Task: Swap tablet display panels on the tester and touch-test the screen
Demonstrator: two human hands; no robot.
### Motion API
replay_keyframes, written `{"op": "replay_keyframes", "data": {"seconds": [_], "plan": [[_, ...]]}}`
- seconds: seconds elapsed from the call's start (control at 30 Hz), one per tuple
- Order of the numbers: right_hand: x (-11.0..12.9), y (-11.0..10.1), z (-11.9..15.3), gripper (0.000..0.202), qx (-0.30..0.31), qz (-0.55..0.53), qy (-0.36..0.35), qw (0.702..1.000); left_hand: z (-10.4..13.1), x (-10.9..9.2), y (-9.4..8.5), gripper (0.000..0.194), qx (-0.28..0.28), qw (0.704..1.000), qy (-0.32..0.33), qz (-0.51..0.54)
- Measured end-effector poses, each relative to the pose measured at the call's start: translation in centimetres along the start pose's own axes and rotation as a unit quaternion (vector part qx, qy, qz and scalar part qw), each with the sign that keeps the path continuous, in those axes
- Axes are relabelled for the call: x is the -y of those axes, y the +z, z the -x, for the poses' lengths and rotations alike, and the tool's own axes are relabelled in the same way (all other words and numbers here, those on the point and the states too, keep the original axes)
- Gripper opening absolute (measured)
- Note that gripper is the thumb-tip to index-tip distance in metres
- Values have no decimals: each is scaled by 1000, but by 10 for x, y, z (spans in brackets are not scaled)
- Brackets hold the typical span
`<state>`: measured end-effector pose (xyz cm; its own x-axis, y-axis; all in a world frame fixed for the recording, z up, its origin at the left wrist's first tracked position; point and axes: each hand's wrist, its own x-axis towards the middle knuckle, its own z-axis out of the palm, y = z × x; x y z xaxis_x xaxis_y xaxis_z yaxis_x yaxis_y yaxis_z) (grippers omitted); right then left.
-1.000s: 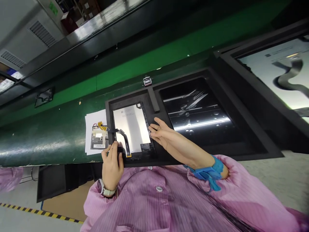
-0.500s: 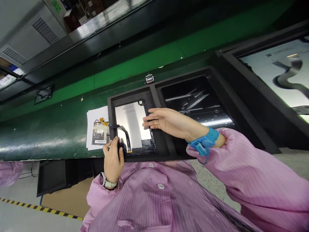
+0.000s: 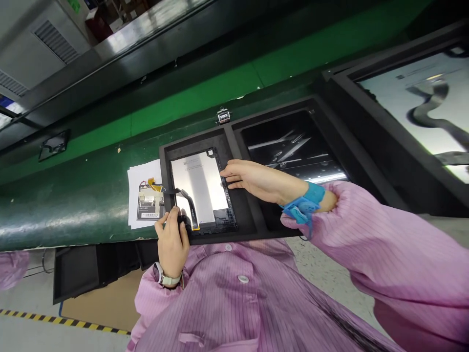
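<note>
A silver panel [image 3: 200, 188] is lying in the left pocket of a black tray [image 3: 252, 222], which is resting on a green tabletop [image 3: 73, 210]. The panel's right edge is being touched by the fingertips of the right hand [image 3: 252, 178], loosely spread and holding nothing. Its near left corner is being pressed by the left hand [image 3: 172, 242], fingers curled. A small board [image 3: 149, 206] is lying on white paper [image 3: 137, 178] beside the tray. The printing on both is too small to be read.

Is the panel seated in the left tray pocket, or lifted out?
In: the panel lies flat within the black tray, left hand and right hand at its edges.
</note>
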<state>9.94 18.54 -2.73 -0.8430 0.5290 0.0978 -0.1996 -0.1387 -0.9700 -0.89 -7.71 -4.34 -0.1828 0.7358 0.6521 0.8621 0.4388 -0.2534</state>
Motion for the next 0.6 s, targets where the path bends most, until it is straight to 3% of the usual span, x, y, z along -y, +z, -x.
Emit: {"op": "replay_keyframes", "data": {"seconds": [0.1, 0.2, 0.27, 0.37, 0.47, 0.53, 0.6], "plan": [[6, 2, -3, 19, 1, -31, 82, 996, 0, 1, 1, 41, 3, 1000, 7, -2], [16, 2, -2, 21, -18, -60, 115, 991, 1, 1, -1, 41, 6, 1000, -13, 9], [24, 1, 5, 22, -19, -91, 109, 990, 0, -1, -5, 39, 11, 999, -39, 34], [39, 6, 23, 23, 15, -139, 40, 989, -10, -6, -20, 33, -21, 987, -108, 113], [56, 21, 40, 40, 84, -142, -50, 985, -37, -11, -40, 31, -74, 930, -169, 319], [63, 34, 45, 50, 174, -122, -92, 973, -60, -10, -52, 38, -60, 869, -190, 453], [62, 46, 45, 53, 261, -113, -113, 952, -81, -6, -63, 47, -19, 837, -216, 502]]}}
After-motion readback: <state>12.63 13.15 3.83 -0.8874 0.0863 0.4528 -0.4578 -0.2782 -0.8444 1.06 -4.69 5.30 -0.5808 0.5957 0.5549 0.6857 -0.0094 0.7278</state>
